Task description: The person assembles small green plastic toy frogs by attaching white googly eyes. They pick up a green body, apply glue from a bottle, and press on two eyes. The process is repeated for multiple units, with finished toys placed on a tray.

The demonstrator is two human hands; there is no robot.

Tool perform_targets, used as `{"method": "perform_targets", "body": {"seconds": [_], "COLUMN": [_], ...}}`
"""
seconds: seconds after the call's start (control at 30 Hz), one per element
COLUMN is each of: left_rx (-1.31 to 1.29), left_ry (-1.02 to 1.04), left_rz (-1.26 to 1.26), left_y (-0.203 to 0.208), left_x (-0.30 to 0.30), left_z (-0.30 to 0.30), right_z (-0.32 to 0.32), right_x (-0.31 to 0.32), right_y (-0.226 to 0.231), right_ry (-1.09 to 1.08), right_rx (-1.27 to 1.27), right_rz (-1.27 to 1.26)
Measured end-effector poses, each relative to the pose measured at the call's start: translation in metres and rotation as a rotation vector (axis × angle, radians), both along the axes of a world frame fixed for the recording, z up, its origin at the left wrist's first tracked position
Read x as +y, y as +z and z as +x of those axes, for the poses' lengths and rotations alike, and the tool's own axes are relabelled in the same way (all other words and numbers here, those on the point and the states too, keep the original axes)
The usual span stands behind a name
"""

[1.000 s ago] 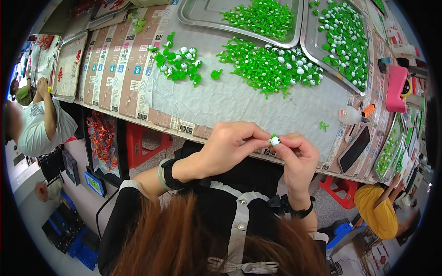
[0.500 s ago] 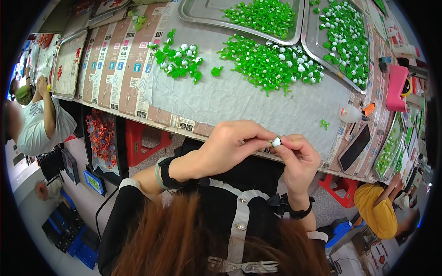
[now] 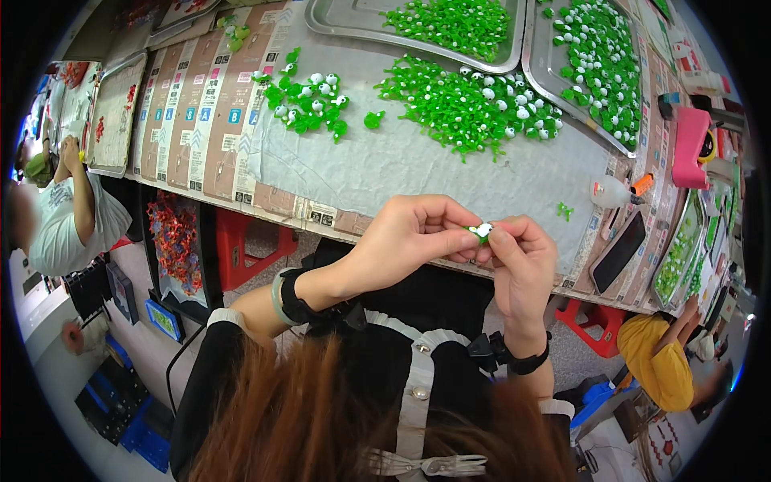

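Head view: left hand (image 3: 414, 245) and right hand (image 3: 524, 261) pinch one white-eyed green figure (image 3: 482, 231) between them, near the table (image 3: 201, 104) edge. Work looks partway: beyond lie a small eyed cluster (image 3: 309, 108) and a larger, seemingly unworked heap (image 3: 446, 103).

Small green-and-white piece (image 3: 483, 231) shows a new side at a person's fingertips, its white bulges uppermost with green in view at the lower left, in place of the mostly white face of a half-second earlier. Left hand (image 3: 414, 241) and right hand (image 3: 524, 265) rise slightly toward the table (image 3: 345, 181), with more of the left hand's curled fingers (image 3: 464, 256) now visible beneath its thumb.
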State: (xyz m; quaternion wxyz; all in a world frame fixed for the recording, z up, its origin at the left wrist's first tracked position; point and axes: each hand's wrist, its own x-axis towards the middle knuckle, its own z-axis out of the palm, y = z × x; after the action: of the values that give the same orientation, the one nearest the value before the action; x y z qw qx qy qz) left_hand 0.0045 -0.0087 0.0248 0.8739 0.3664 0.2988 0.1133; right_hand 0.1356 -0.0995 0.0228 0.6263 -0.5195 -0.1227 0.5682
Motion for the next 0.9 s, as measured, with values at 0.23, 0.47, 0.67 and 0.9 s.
{"method": "perform_targets", "body": {"seconds": [0.23,0.47,0.67,0.9], "left_rx": [0.02,0.003,0.004,-0.026], "left_ry": [0.031,0.079,0.105,0.078], "left_rz": [-0.034,0.036,0.084,0.339], "left_y": [-0.001,-0.005,-0.005,0.002], "left_x": [-0.001,-0.006,-0.008,-0.012], "left_z": [0.0,0.004,0.004,0.0], "right_z": [0.002,0.001,-0.001,-0.004], "right_x": [0.001,0.002,0.003,-0.003], "right_y": [-0.002,-0.002,0.0,0.0], "right_ry": [-0.001,-0.016,-0.02,-0.014], "right_rx": [0.133,0.133,0.097,0.001], "right_rz": [-0.034,-0.024,-0.022,0.128]}}
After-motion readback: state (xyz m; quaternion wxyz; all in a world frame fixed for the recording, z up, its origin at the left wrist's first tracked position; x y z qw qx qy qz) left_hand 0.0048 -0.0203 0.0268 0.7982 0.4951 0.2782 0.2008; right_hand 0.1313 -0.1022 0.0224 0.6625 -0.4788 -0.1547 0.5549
